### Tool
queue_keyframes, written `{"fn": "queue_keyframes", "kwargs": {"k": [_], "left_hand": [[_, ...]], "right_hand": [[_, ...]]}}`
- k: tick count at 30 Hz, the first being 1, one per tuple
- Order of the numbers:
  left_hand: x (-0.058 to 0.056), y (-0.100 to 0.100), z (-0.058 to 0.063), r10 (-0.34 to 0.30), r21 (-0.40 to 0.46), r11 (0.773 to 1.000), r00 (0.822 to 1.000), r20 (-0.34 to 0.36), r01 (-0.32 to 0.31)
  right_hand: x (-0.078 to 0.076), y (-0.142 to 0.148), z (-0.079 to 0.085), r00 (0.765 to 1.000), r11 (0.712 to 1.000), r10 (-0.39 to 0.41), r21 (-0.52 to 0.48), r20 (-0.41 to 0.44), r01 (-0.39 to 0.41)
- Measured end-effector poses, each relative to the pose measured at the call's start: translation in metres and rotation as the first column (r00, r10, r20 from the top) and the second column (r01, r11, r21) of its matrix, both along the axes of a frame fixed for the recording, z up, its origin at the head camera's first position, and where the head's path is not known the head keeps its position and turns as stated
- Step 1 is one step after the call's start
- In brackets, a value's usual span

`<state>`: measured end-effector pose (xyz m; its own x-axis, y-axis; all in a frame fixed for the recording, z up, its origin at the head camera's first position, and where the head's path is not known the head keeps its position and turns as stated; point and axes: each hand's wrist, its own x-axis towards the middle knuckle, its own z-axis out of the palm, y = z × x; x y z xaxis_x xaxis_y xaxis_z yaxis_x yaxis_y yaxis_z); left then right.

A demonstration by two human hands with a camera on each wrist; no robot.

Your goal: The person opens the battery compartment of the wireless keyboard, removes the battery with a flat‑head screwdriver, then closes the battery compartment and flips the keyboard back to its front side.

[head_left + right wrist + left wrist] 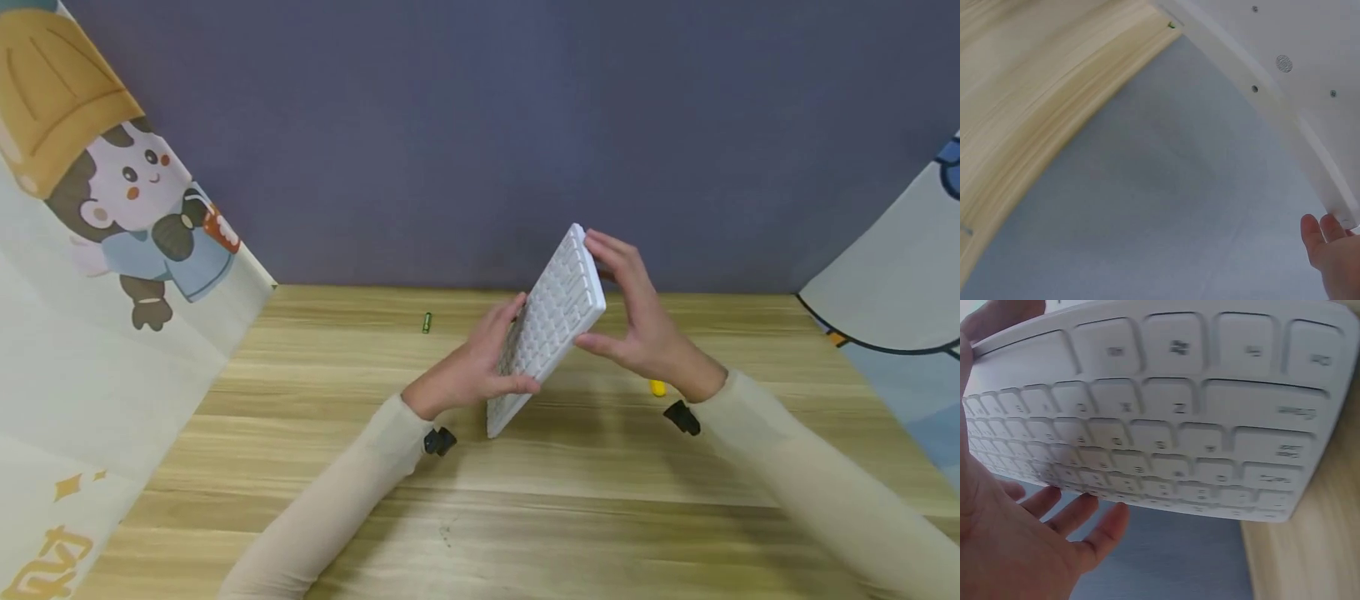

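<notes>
A white keyboard (553, 312) is held tilted above the table, its keys facing left and its upper end to the right. My left hand (480, 358) grips it across the lower part, with the thumb on the near edge. In the left wrist view, fingertips (1113, 522) touch the opposite long edge of the keyboard (1160, 400). Around the upper end, my right hand (641, 321) holds the keyboard between thumb and fingers. The right wrist view shows the white underside (1310, 62) with screws, and the right hand (1335, 256) at one corner.
On the wooden table (360, 508), a small green battery (427, 322) lies to the left, toward the back. A yellow object (657, 387) is partly hidden beside the right wrist. A dark grey panel (450, 142) stands behind the table, with printed curtains (60, 333) at the sides.
</notes>
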<state>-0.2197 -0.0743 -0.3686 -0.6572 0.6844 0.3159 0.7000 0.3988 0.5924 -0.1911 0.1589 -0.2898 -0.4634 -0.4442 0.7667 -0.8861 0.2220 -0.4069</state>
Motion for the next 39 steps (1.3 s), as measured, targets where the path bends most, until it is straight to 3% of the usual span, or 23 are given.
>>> {"fn": "queue_keyframes", "kwargs": {"k": [11, 17, 21, 28, 32, 39], "left_hand": [[0.001, 0.002, -0.020, 0.062, -0.197, 0.980, 0.994, 0.090, -0.043], [-0.004, -0.002, -0.022, 0.088, -0.287, 0.955, 0.995, 0.045, -0.071], [-0.008, -0.007, -0.023, 0.114, -0.365, 0.925, 0.994, 0.003, -0.105], [-0.016, -0.023, -0.029, 0.136, -0.481, 0.864, 0.989, -0.057, -0.146], [-0.020, -0.030, -0.030, 0.133, -0.534, 0.833, 0.989, -0.063, -0.146], [-0.024, -0.033, -0.033, 0.134, -0.594, 0.791, 0.989, -0.067, -0.147]], "right_hand": [[0.011, 0.035, -0.010, 0.994, 0.998, -0.034, 0.065, 0.107, 0.027], [0.010, 0.059, -0.033, 0.969, 0.974, -0.168, 0.182, 0.181, 0.134], [0.002, 0.071, -0.062, 0.944, 0.943, -0.256, 0.269, 0.207, 0.196], [-0.004, 0.066, -0.099, 0.877, 0.870, -0.354, 0.459, 0.324, 0.181], [-0.006, 0.056, -0.109, 0.831, 0.820, -0.416, 0.547, 0.371, 0.167], [-0.011, 0.043, -0.116, 0.814, 0.737, -0.471, 0.659, 0.339, 0.152]]}}
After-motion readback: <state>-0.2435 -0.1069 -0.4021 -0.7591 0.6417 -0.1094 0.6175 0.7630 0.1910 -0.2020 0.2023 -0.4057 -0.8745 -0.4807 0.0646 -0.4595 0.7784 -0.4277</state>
